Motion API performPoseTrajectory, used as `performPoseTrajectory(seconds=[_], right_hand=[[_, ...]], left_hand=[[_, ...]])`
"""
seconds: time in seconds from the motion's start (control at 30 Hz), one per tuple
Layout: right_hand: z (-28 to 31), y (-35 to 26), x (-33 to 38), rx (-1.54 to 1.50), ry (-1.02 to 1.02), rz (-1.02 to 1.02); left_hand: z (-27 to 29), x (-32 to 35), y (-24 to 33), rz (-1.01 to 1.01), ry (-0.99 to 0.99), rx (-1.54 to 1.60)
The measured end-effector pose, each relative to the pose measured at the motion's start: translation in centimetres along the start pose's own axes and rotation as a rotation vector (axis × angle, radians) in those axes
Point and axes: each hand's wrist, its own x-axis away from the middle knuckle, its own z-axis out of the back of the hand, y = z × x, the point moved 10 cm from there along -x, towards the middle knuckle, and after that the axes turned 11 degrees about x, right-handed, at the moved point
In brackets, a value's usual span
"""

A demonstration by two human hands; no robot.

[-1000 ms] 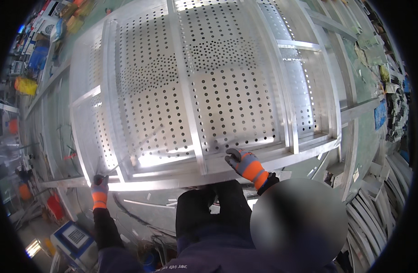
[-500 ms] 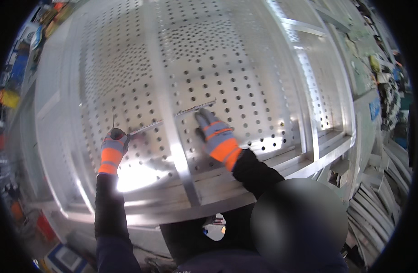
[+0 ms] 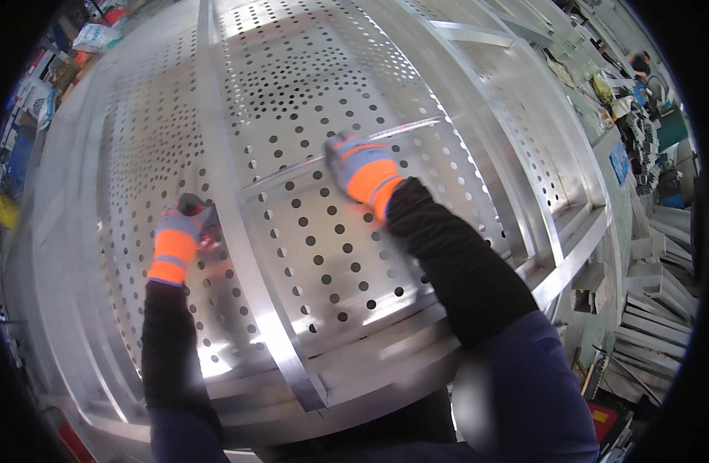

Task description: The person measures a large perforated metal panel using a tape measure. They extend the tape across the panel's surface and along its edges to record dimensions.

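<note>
Workshop clutter rings the view: coloured boxes and bags at the upper left edge, stacked pale metal profiles (image 3: 651, 309) at the lower right, and a second person (image 3: 641, 63) far off at the upper right. Nearly the whole field is filled by a large perforated aluminium panel (image 3: 308, 92), shiny, lying flat, with round holes in regular rows; small holes toward the top, larger ones toward the bottom. Raised plain ribs divide it: one long rib (image 3: 239, 231) runs from the top centre down to the near edge, and a frame rail (image 3: 578, 255) bounds the panel on the right. A thin metal strip (image 3: 293, 171) lies across the panel, slanting from lower left to upper right and crossing the long rib. Both forearms wear dark sleeves and both hands wear grey and orange gloves. Right hand (image 3: 364, 171): palm down, pressed on the strip just right of the long rib; grip flat rather than closed, fingers spread along the strip. Left hand (image 3: 178, 239): left of the long rib, at the strip's lower end, fingers curled over something small and reddish (image 3: 209, 235); cannot tell what it is, or how tightly the grip closes. Hands well apart, rib between them.
</note>
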Motion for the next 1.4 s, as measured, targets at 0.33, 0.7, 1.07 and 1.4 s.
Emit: performPoseTrajectory(seconds=[0.33, 0.7, 1.07, 1.4], right_hand=[[2.5, 3.8, 1.8, 0.241, -0.135, 0.077], [3.0, 4.2, 4.1, 0.031, -0.024, 0.028], [2.6, -1.1, 4.4, 0.24, -0.2, 0.206], [2.1, 10.7, 6.5, 0.277, -0.242, -0.147]], left_hand=[[9.1, 2.6, -10.5, 0.222, -0.105, 0.565], [0.8, 2.3, -6.6, 0.062, -0.249, 0.414], [-5.0, 4.0, 0.0, 0.068, -0.291, 0.16], [3.6, 7.8, -2.2, -0.114, -0.164, 0.222]])
